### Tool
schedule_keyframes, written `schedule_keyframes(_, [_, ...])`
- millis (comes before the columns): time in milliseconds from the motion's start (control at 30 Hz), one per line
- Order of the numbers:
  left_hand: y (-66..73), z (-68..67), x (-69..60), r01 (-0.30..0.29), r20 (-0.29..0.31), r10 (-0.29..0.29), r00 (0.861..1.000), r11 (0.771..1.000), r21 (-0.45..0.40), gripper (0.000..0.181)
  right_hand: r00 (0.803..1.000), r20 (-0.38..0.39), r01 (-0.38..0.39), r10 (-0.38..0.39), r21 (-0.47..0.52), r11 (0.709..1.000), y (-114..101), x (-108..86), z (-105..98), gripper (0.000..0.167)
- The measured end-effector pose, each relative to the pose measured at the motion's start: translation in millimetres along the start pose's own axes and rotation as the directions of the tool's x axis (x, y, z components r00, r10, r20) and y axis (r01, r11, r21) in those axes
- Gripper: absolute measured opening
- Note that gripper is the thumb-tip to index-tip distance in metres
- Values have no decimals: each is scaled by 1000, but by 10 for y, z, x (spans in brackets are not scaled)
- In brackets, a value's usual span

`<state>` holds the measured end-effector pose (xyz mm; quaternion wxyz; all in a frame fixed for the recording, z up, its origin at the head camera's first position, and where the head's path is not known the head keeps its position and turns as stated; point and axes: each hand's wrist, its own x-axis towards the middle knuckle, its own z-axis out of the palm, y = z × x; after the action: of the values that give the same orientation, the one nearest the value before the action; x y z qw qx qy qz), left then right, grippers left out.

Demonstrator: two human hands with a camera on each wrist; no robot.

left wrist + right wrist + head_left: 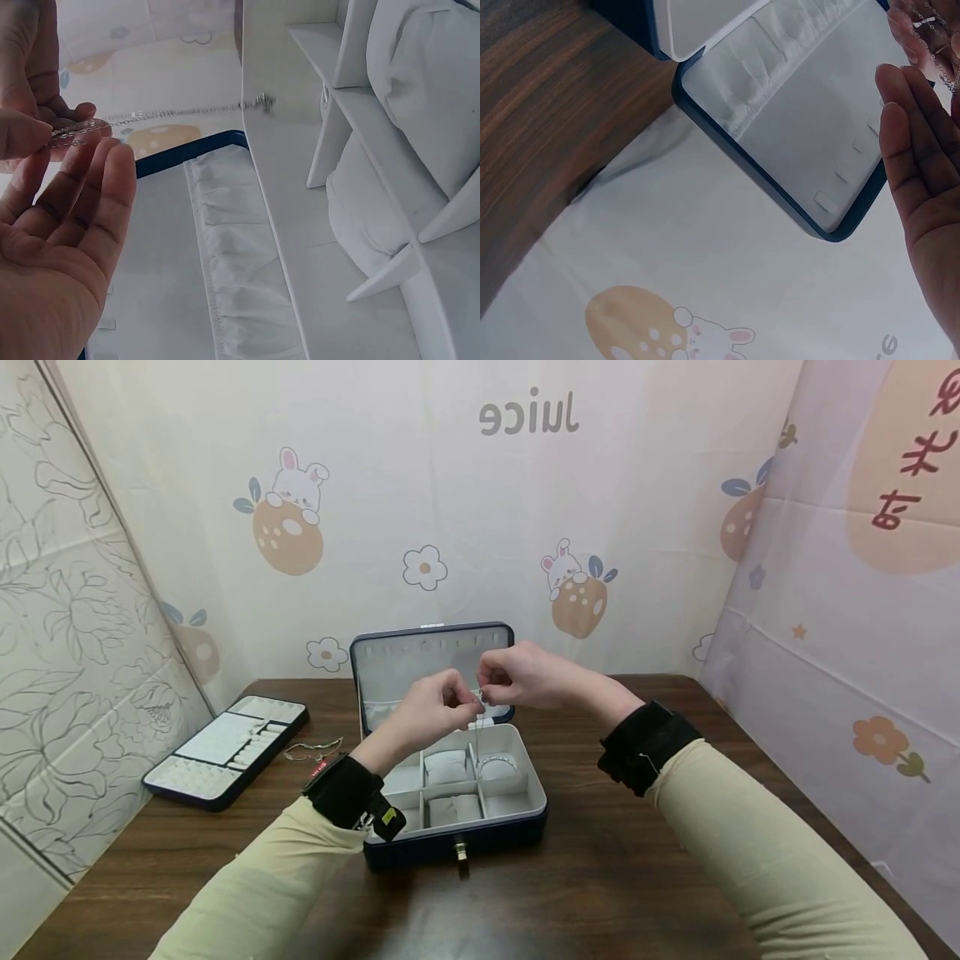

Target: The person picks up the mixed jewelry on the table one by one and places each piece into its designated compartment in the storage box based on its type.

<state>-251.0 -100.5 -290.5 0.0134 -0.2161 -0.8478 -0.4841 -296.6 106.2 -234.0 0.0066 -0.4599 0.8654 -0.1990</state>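
Both hands meet above an open navy jewelry box [531,828], in front of its raised lid. Between thumb and fingertips the left hand [431,710] [64,247] pinches a thin silver chain [139,116], whose strand hangs down over the box. Close beside it, the right hand [528,675] [930,165] pinches the same chain, its fingertips near the left ones. Grey-white cushions [447,767] lie in some of the compartments, and a silver bracelet [498,760] is in a right-hand compartment.
On the table's left lies a tray [202,774] with white padded sections and small jewelry. A chain with a red piece [315,747] rests between tray and box. Printed cloth [427,485] hangs behind the wooden table [592,877].
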Motion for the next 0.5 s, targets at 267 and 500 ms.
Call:
schedule_keyframes(267, [-12, -4, -14, 0, -7, 0, 1000, 999, -33, 8, 1000, 5, -1, 1, 17, 1000, 9, 2, 19, 8])
schedule_keyframes(500, [-18, -8, -8, 4, -4, -4, 1000, 998, -55, 7, 1000, 4, -11, 11, 68, 998, 12, -2, 22, 7])
